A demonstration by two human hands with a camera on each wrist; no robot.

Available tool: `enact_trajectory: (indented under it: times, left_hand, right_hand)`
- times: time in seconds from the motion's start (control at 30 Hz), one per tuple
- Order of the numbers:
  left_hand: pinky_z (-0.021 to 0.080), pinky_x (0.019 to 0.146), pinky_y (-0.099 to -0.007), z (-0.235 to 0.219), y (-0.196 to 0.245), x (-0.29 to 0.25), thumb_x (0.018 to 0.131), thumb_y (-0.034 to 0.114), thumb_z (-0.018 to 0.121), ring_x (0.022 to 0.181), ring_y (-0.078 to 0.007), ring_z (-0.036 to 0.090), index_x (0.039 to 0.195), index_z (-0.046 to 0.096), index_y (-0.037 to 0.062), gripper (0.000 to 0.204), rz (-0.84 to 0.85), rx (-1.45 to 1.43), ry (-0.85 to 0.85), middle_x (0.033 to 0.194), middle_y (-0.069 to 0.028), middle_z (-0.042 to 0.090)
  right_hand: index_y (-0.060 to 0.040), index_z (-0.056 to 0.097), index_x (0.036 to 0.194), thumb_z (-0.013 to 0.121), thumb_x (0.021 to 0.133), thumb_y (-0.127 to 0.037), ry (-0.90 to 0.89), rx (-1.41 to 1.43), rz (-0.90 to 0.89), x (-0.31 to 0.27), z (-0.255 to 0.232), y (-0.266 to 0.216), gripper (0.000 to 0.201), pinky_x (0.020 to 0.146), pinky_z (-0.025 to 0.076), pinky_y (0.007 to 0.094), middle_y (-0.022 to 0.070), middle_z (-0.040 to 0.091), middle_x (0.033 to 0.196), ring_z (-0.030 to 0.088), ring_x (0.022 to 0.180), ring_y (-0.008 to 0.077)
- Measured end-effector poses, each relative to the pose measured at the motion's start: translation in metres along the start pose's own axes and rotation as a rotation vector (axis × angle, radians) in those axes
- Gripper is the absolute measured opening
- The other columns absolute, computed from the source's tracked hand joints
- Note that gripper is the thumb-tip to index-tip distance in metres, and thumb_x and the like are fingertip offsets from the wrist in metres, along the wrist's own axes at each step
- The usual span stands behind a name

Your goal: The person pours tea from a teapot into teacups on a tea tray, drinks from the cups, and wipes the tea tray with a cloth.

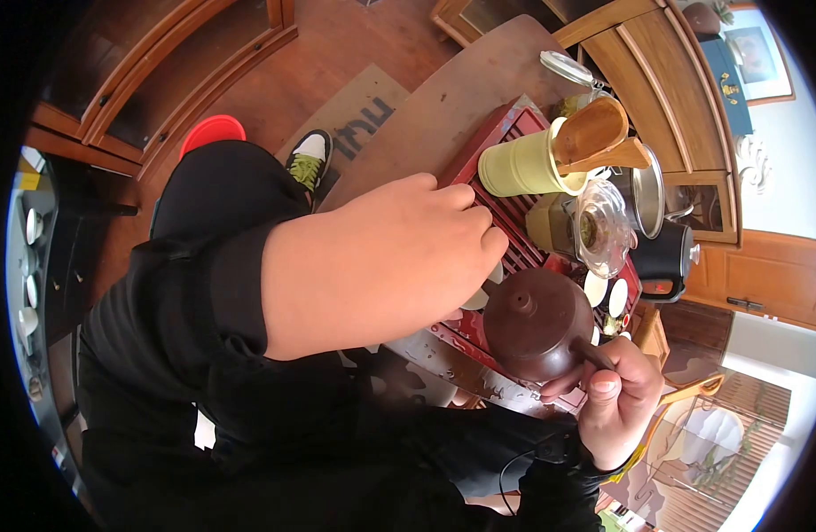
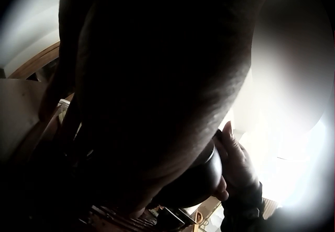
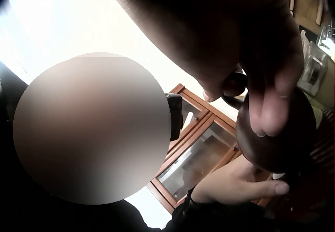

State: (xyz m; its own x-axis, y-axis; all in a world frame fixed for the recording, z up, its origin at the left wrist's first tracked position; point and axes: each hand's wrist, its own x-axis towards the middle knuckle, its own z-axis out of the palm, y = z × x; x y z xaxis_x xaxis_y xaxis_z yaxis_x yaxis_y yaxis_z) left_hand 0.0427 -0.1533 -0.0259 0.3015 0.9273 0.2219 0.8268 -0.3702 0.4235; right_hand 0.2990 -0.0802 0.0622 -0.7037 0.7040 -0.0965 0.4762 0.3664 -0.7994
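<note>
Looking first at the left hand (image 1: 426, 226), huge and right under the head camera: hanging knuckles-up over the red slatted tea tray (image 1: 517, 232), fingers bending down toward the tray with the tips hidden, so can't tell whether gripping anything or just hovering. Then further out, the right hand (image 1: 608, 403): pinching the handle of the brown clay teapot (image 1: 537, 324) between thumb and curled fingers, carrying it lid-on and roughly level just above the near end of the tray, right beside the left hand's fingertips. Reading it as the carry-into-place part of a pour, spout not tipping yet. Guessing the next bit is needing a slow wrist tilt, with the left hand either steadying the lid or getting out from under the pot. Not much room for moving, tbh: small white cups (image 1: 596, 288) sitting just beside the pot, a glass lidded cup (image 1: 600, 229) and black kettle (image 1: 665, 257) crowding close behind them, a yellow-green canister (image 1: 519, 164) standing at the far end of the tray. Also hovering close to the tray's near rim and the wet-looking edge of the surface (image 1: 461, 97), so swinging wide is looking risky. Wrist views mostly showing dark arm, adding little.
</note>
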Motion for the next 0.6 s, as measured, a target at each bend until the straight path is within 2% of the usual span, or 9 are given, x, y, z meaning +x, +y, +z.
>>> enact_trajectory:
  times: [0.2, 0.4, 0.47, 0.6]
  left_hand:
    - [0.049, 0.083, -0.0345, 0.001, -0.001, 0.001, 0.075, 0.02, 0.079, 0.099, -0.0242, 0.061, 0.102, 0.061, 0.0024, 0.038, -0.006, -0.005, -0.019, 0.098, -0.0071, 0.064]
    - [0.049, 0.083, -0.0346, 0.0, -0.002, -0.001, 0.075, 0.02, 0.079, 0.1, -0.0242, 0.061, 0.104, 0.061, 0.0026, 0.039, 0.006, -0.008, -0.009, 0.099, -0.0067, 0.064]
    - [0.049, 0.084, -0.0347, 0.0, -0.002, -0.001, 0.075, 0.02, 0.079, 0.1, -0.0241, 0.061, 0.105, 0.061, 0.0026, 0.039, 0.001, -0.012, -0.018, 0.099, -0.0067, 0.064]
    - [0.049, 0.084, -0.0348, -0.001, -0.001, -0.001, 0.075, 0.021, 0.08, 0.101, -0.024, 0.061, 0.107, 0.061, 0.0027, 0.041, -0.005, -0.008, -0.031, 0.1, -0.0065, 0.064]
  right_hand:
    - [0.0037, 0.066, 0.086, 0.057, 0.1, -0.054, 0.029, -0.035, -0.019, 0.001, 0.003, 0.001, 0.059, 0.06, 0.052, 0.0233, 0.0069, 0.071, 0.065, 0.069, 0.06, 0.0122]
    - [0.0036, 0.066, 0.086, 0.045, 0.101, -0.064, 0.107, -0.214, -0.003, 0.004, 0.006, -0.007, 0.072, 0.053, 0.044, 0.023, 0.0063, 0.068, 0.06, 0.065, 0.056, 0.0117]
    - [0.003, 0.066, 0.086, 0.041, 0.101, -0.067, 0.131, -0.277, -0.053, 0.006, 0.007, -0.009, 0.076, 0.051, 0.042, 0.0233, 0.0054, 0.066, 0.056, 0.064, 0.053, 0.012]
    - [0.0048, 0.066, 0.087, 0.042, 0.101, -0.066, 0.124, -0.216, -0.049, 0.004, 0.006, -0.003, 0.075, 0.051, 0.042, 0.023, 0.007, 0.065, 0.057, 0.065, 0.053, 0.0142]
